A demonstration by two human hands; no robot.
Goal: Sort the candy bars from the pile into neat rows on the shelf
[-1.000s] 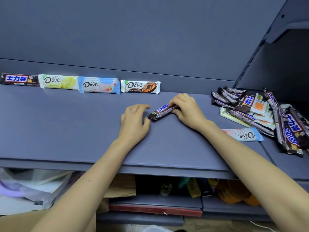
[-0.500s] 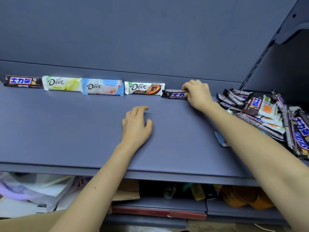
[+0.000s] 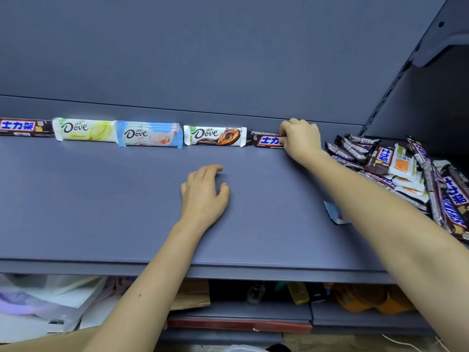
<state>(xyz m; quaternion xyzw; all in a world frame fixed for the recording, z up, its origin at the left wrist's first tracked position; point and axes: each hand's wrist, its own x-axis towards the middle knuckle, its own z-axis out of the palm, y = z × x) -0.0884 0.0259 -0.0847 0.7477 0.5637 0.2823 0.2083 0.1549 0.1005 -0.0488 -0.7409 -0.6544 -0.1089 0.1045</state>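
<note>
**Right hand** (image 3: 300, 139): fingers curled over the right end of a dark Snickers bar (image 3: 266, 140), pinching it at the back of the shelf (image 3: 101, 204). The bar lies flat, label up. Its left end is touching or just short of the brown Dove bar (image 3: 214, 136); I cannot tell which.

**Step in hand (judged):** seating this bar as fifth in the back row.
- The long edge should run along the back wall (image 3: 228, 59), level with its neighbours.
- The end should butt up without riding over the brown Dove bar's crimped seal.
- The fingers should lift straight up on release, so the wrapper does not drag askew.

**Left hand** (image 3: 204, 196): holds nothing. Fingers are loosely bent, tips resting on bare shelf at mid-depth, well apart from the row.

**Row, left to right:** far-left Snickers bar (image 3: 22, 127), yellow-green Dove bar (image 3: 85, 129), blue Dove bar (image 3: 149, 135), brown Dove bar, then the held bar.

**Pile** (image 3: 396, 168): heaped at the right, just beside the right hand. Little back-row room is left on that side. A pale blue wrapper (image 3: 335, 214) shows beside the right forearm.

**Open room:** broad bare shelf lies between the row and the front lip (image 3: 228, 271), enough for further rows. The slotted upright (image 3: 396, 72) closes the right side.
</note>
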